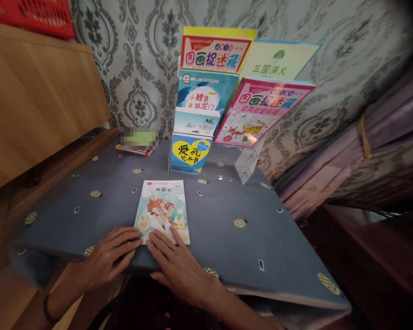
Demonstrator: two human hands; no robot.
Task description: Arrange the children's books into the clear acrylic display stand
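A closed book (pixel 163 208) with a white and pale green illustrated cover lies flat near the front edge of the table. Across its lower part rests my right hand (pixel 179 266), fingers stretched out flat on the cover. My left hand (pixel 115 252) is at the book's lower left corner, with extended fingertips touching its edge and the thumb apart below. Neither hand grips the book. Behind it, a clear stepped display stand (pixel 249 160) holds several upright books, among them a blue book with a yellow heart (pixel 189 155) and a pink book (pixel 265 112).
A blue-grey cloth with pineapple prints covers the table (pixel 227 247). At the back left lies a small stack of books (pixel 137 143), partly blurred. A wooden cabinet (pixel 41 101) with a red basket (pixel 37 16) stands left; a curtain (pixel 330 160) hangs right. Patterned wallpaper is behind.
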